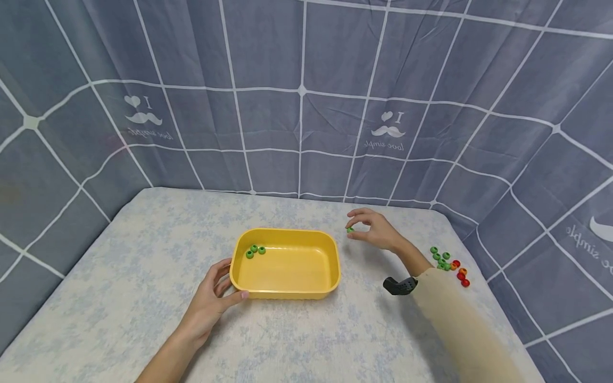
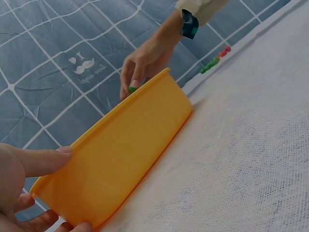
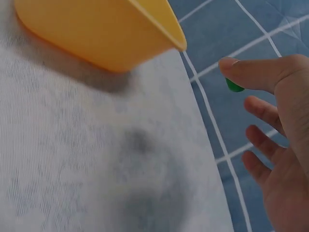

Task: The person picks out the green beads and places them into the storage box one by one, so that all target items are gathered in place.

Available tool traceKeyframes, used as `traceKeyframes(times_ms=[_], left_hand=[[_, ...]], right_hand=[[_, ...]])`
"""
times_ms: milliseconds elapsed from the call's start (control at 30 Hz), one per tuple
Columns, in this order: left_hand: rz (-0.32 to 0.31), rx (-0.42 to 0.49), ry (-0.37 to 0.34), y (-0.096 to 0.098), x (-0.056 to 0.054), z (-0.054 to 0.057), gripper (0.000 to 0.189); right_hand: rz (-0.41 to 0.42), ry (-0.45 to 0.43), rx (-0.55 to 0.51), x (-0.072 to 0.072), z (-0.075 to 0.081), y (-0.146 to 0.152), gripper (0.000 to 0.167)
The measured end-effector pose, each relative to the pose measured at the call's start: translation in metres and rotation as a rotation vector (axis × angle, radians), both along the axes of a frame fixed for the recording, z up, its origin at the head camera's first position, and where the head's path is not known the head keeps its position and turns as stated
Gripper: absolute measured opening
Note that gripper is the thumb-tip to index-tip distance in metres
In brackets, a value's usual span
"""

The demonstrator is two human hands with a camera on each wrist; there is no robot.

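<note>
A yellow plastic basin (image 1: pixel 294 268) stands on the cloth, with three green beads (image 1: pixel 250 255) in its far left corner. My left hand (image 1: pixel 209 300) holds the basin's left end, thumb on the near rim and fingers along the side. Beyond the basin's right end, above the cloth, my right hand (image 1: pixel 377 230) pinches a green bead (image 3: pixel 234 86) between thumb and index finger. The other fingers of that hand are spread apart in the right wrist view. Part of the pinched bead is hidden behind the thumb.
Several loose green beads (image 1: pixel 437 256) lie near the table's right edge, with red beads (image 1: pixel 465 283) and orange beads (image 1: pixel 463 271) beside them. A patterned tablecloth (image 1: pixel 119 287) covers the table. Grey-blue curtains (image 1: pixel 268 122) hang behind and at both sides.
</note>
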State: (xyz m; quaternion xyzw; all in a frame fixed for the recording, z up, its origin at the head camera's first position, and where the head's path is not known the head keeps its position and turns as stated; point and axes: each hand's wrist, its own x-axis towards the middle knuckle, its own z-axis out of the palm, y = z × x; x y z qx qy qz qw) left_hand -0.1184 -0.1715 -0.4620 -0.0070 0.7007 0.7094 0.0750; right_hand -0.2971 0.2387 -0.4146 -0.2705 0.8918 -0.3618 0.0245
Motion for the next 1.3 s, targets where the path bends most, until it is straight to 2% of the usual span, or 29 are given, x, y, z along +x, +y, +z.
traceKeyframes(times_ms=[200,400,800,1300], left_hand=[[0.003,0.006,-0.011,0.0,-0.001,-0.001,0.095],[0.007,0.009,-0.012,0.0,-0.002,-0.001,0.095],[0.013,-0.002,-0.031,0.0,-0.002,0.001,0.095],[0.006,-0.007,-0.035,0.0,-0.003,0.002,0.094]], right_hand=[[0.094,0.043,0.03,-0.002,0.007,-0.027,0.018],[0.164,0.038,0.068,-0.004,0.013,-0.057,0.017],[0.304,0.05,0.124,-0.009,0.013,-0.112,0.015],[0.366,0.039,0.167,-0.012,0.01,-0.157,0.018]])
